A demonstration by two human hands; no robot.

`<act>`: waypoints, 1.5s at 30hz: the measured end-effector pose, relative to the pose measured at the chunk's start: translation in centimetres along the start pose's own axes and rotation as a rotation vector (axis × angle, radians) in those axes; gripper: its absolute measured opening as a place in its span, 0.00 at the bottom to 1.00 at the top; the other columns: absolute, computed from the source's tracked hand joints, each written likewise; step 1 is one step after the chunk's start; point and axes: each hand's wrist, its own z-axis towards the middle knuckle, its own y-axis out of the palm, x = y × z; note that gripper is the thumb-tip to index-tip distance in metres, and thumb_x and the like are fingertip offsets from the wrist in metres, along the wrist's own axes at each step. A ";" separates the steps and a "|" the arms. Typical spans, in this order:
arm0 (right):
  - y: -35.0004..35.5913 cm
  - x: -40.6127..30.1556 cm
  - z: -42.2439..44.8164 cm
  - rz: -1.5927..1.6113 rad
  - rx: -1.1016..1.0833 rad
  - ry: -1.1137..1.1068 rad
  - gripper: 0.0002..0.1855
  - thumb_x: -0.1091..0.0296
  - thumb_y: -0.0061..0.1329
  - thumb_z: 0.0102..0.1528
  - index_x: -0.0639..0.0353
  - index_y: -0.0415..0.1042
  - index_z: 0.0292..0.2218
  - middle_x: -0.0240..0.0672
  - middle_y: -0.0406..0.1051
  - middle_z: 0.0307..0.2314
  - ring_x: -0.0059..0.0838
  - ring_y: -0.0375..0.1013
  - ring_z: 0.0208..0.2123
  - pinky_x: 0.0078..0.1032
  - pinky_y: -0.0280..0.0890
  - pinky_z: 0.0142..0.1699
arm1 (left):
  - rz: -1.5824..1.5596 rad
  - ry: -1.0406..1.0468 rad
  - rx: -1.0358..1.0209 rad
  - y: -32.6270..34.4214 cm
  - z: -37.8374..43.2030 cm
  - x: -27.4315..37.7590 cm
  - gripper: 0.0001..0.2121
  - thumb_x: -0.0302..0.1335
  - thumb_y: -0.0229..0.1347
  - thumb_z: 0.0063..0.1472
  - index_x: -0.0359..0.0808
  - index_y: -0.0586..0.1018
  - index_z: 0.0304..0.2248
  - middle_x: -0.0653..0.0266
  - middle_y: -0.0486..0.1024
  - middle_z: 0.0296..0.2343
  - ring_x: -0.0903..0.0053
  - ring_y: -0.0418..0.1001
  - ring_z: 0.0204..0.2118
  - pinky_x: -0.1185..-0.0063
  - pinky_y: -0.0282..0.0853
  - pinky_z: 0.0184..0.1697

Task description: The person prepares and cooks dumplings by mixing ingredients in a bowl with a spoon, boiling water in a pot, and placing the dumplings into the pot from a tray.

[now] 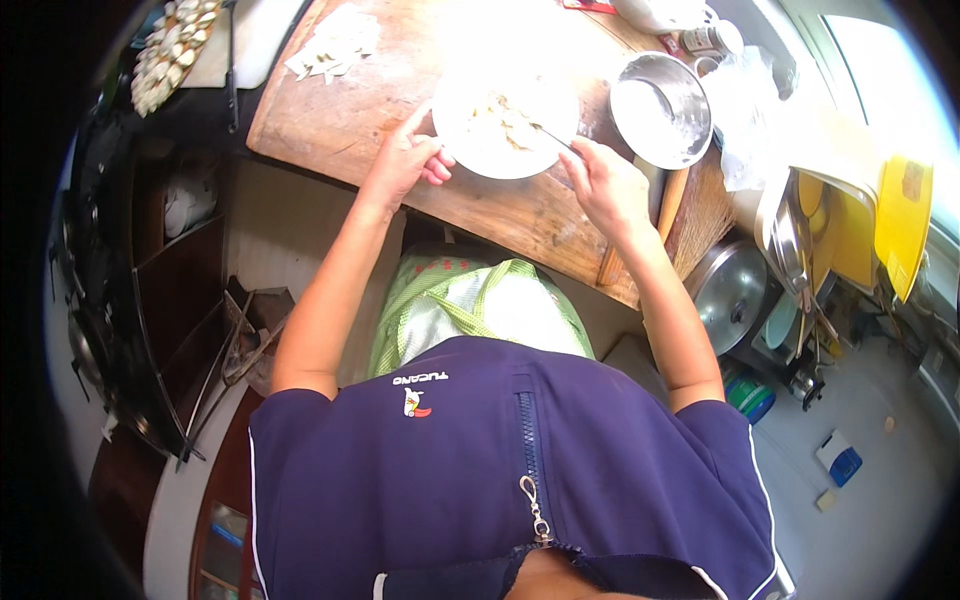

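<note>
A white bowl (517, 161) stands near the front edge of a wooden board (345, 124), with a pale, lumpy mixture (499, 124) inside. My right hand (607, 180) grips the handle of a metal utensil (553, 139), whose far end rests in the mixture; its exact kind is hard to tell. At the bowl's left rim is my left hand (409, 161), index finger extended along the rim and the other fingers curled. Whether it grips the rim cannot be told. Strong glare washes out the bowl's far side.
A steel pot (660, 109) with white residue stands right of the bowl, beside a wooden rolling pin (673, 202). Pale flat wrappers (337, 45) are stacked at the board's far left. Filled dumplings (169, 56) lie beyond. A green-and-white bag (480, 300) sits below the board.
</note>
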 end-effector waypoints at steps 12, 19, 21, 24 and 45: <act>-1.3 -8.2 -0.1 0.332 0.072 -0.127 0.09 0.66 0.48 0.53 0.63 0.72 0.28 0.37 0.70 0.21 0.23 0.70 0.23 0.20 0.63 0.29 | -0.331 0.214 0.041 -2.1 -8.3 0.4 0.09 0.30 0.46 0.61 0.31 0.72 0.34 0.61 0.74 0.26 0.78 0.74 0.27 0.84 0.70 0.31; 3.0 -17.2 -0.7 0.850 -0.173 -0.086 0.17 0.59 0.41 0.57 0.64 0.67 0.24 0.30 0.64 0.16 0.19 0.62 0.19 0.20 0.59 0.25 | -0.664 0.377 0.102 -7.3 -15.4 1.5 0.16 0.31 0.42 0.62 0.24 0.68 0.42 0.49 0.73 0.35 0.69 0.74 0.37 0.79 0.71 0.38; 4.8 -18.9 -0.6 0.958 -0.305 0.001 0.22 0.53 0.37 0.59 0.59 0.63 0.19 0.27 0.64 0.17 0.15 0.62 0.19 0.16 0.58 0.23 | -0.679 0.435 0.138 -9.7 -18.5 0.6 0.18 0.33 0.42 0.62 0.25 0.67 0.45 0.47 0.71 0.39 0.67 0.73 0.39 0.77 0.71 0.40; 8.0 -23.4 -1.5 0.982 -0.327 -0.012 0.24 0.49 0.33 0.59 0.62 0.69 0.26 0.32 0.68 0.22 0.19 0.65 0.23 0.18 0.61 0.29 | -0.727 0.456 0.223 -13.6 -23.8 -0.8 0.19 0.34 0.39 0.63 0.28 0.66 0.48 0.49 0.70 0.42 0.66 0.71 0.42 0.75 0.69 0.42; 22.2 -74.8 -21.5 1.372 -1.162 -1.200 0.35 0.43 0.25 0.59 0.58 0.39 0.59 0.40 0.36 0.59 0.37 0.32 0.61 0.33 0.29 0.62 | -0.234 0.858 1.606 -43.6 -52.7 -9.4 0.33 0.54 0.31 0.59 0.44 0.44 0.58 0.64 0.40 0.59 0.68 0.38 0.60 0.65 0.34 0.59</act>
